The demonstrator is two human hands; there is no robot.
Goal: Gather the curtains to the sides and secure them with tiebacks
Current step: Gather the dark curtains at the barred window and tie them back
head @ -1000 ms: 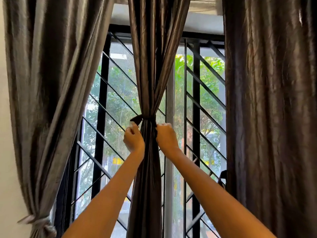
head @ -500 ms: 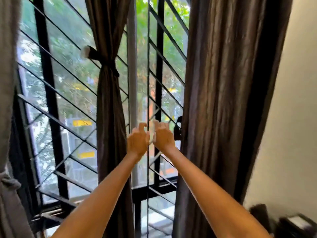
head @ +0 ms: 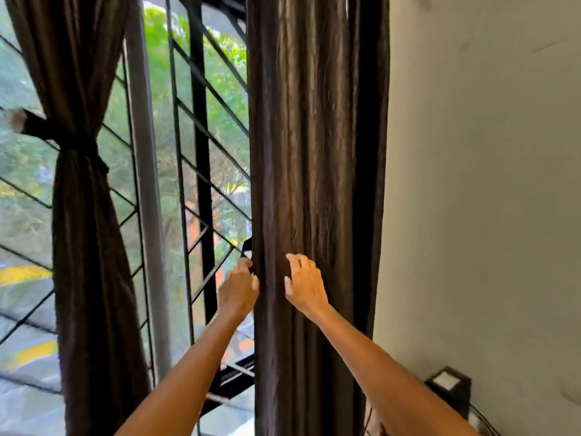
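Observation:
A dark brown curtain (head: 314, 152) hangs loose at the right, beside the wall. At its left edge my left hand (head: 239, 291) has its fingers curled where a dark tieback strap (head: 246, 247) sticks out. My right hand (head: 303, 284) lies against the front of the same curtain with fingers spread. To the left hangs a second brown curtain (head: 85, 231), cinched at its middle by a dark tieback (head: 63, 136) with a pale tip.
A window with black diagonal grille bars (head: 201, 152) and a grey frame post (head: 144, 184) stands behind the curtains. A pale wall (head: 487, 184) fills the right. A dark box with cables (head: 449, 388) sits low by the wall.
The view has swung right from the middle curtain to the right one. Both hands left the tied middle curtain, crossed the window and now touch the right curtain's left edge.

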